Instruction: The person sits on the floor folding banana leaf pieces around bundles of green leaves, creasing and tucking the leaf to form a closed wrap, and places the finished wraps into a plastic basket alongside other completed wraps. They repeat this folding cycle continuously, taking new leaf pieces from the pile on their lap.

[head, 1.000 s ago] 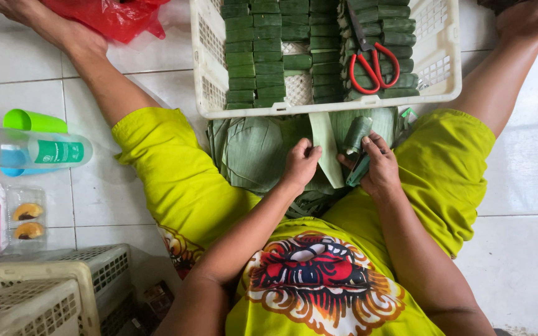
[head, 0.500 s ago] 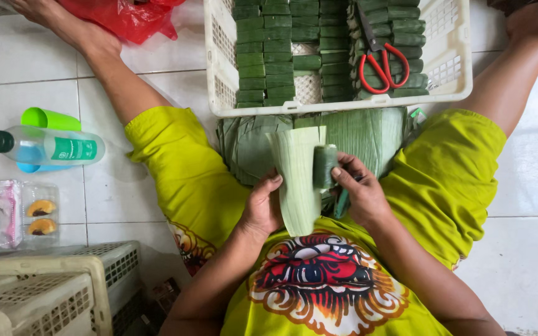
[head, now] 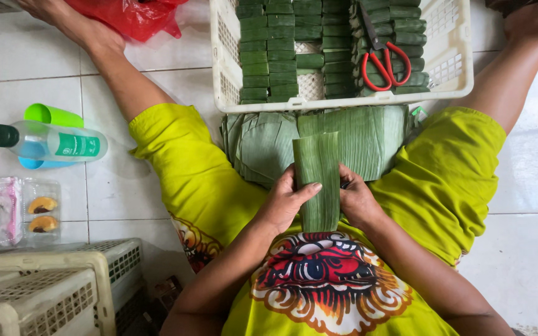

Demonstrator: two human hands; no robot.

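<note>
Both my hands hold a long green banana leaf strip (head: 316, 163) upright over my lap. My left hand (head: 286, 205) grips its left edge, thumb lying across the leaf. My right hand (head: 357, 200) presses against its right edge. What lies inside the strip is hidden. Behind it, between my legs, sits a stack of flat banana leaves (head: 368, 134). Further off stands a white plastic basket (head: 344, 103) with rows of small green leaf parcels (head: 268, 56) and red-handled scissors (head: 383, 61) on top.
On the tiled floor at left lie a clear bottle (head: 54, 144), a green cup (head: 52, 116) and a clear plastic box with food (head: 14, 213). Cream baskets (head: 45, 287) stand at bottom left. A red plastic bag (head: 133, 15) sits by my foot.
My hands reached into the leaf stack, lifted one strip, and now hold it lengthwise closer to my body, its green side facing up.
</note>
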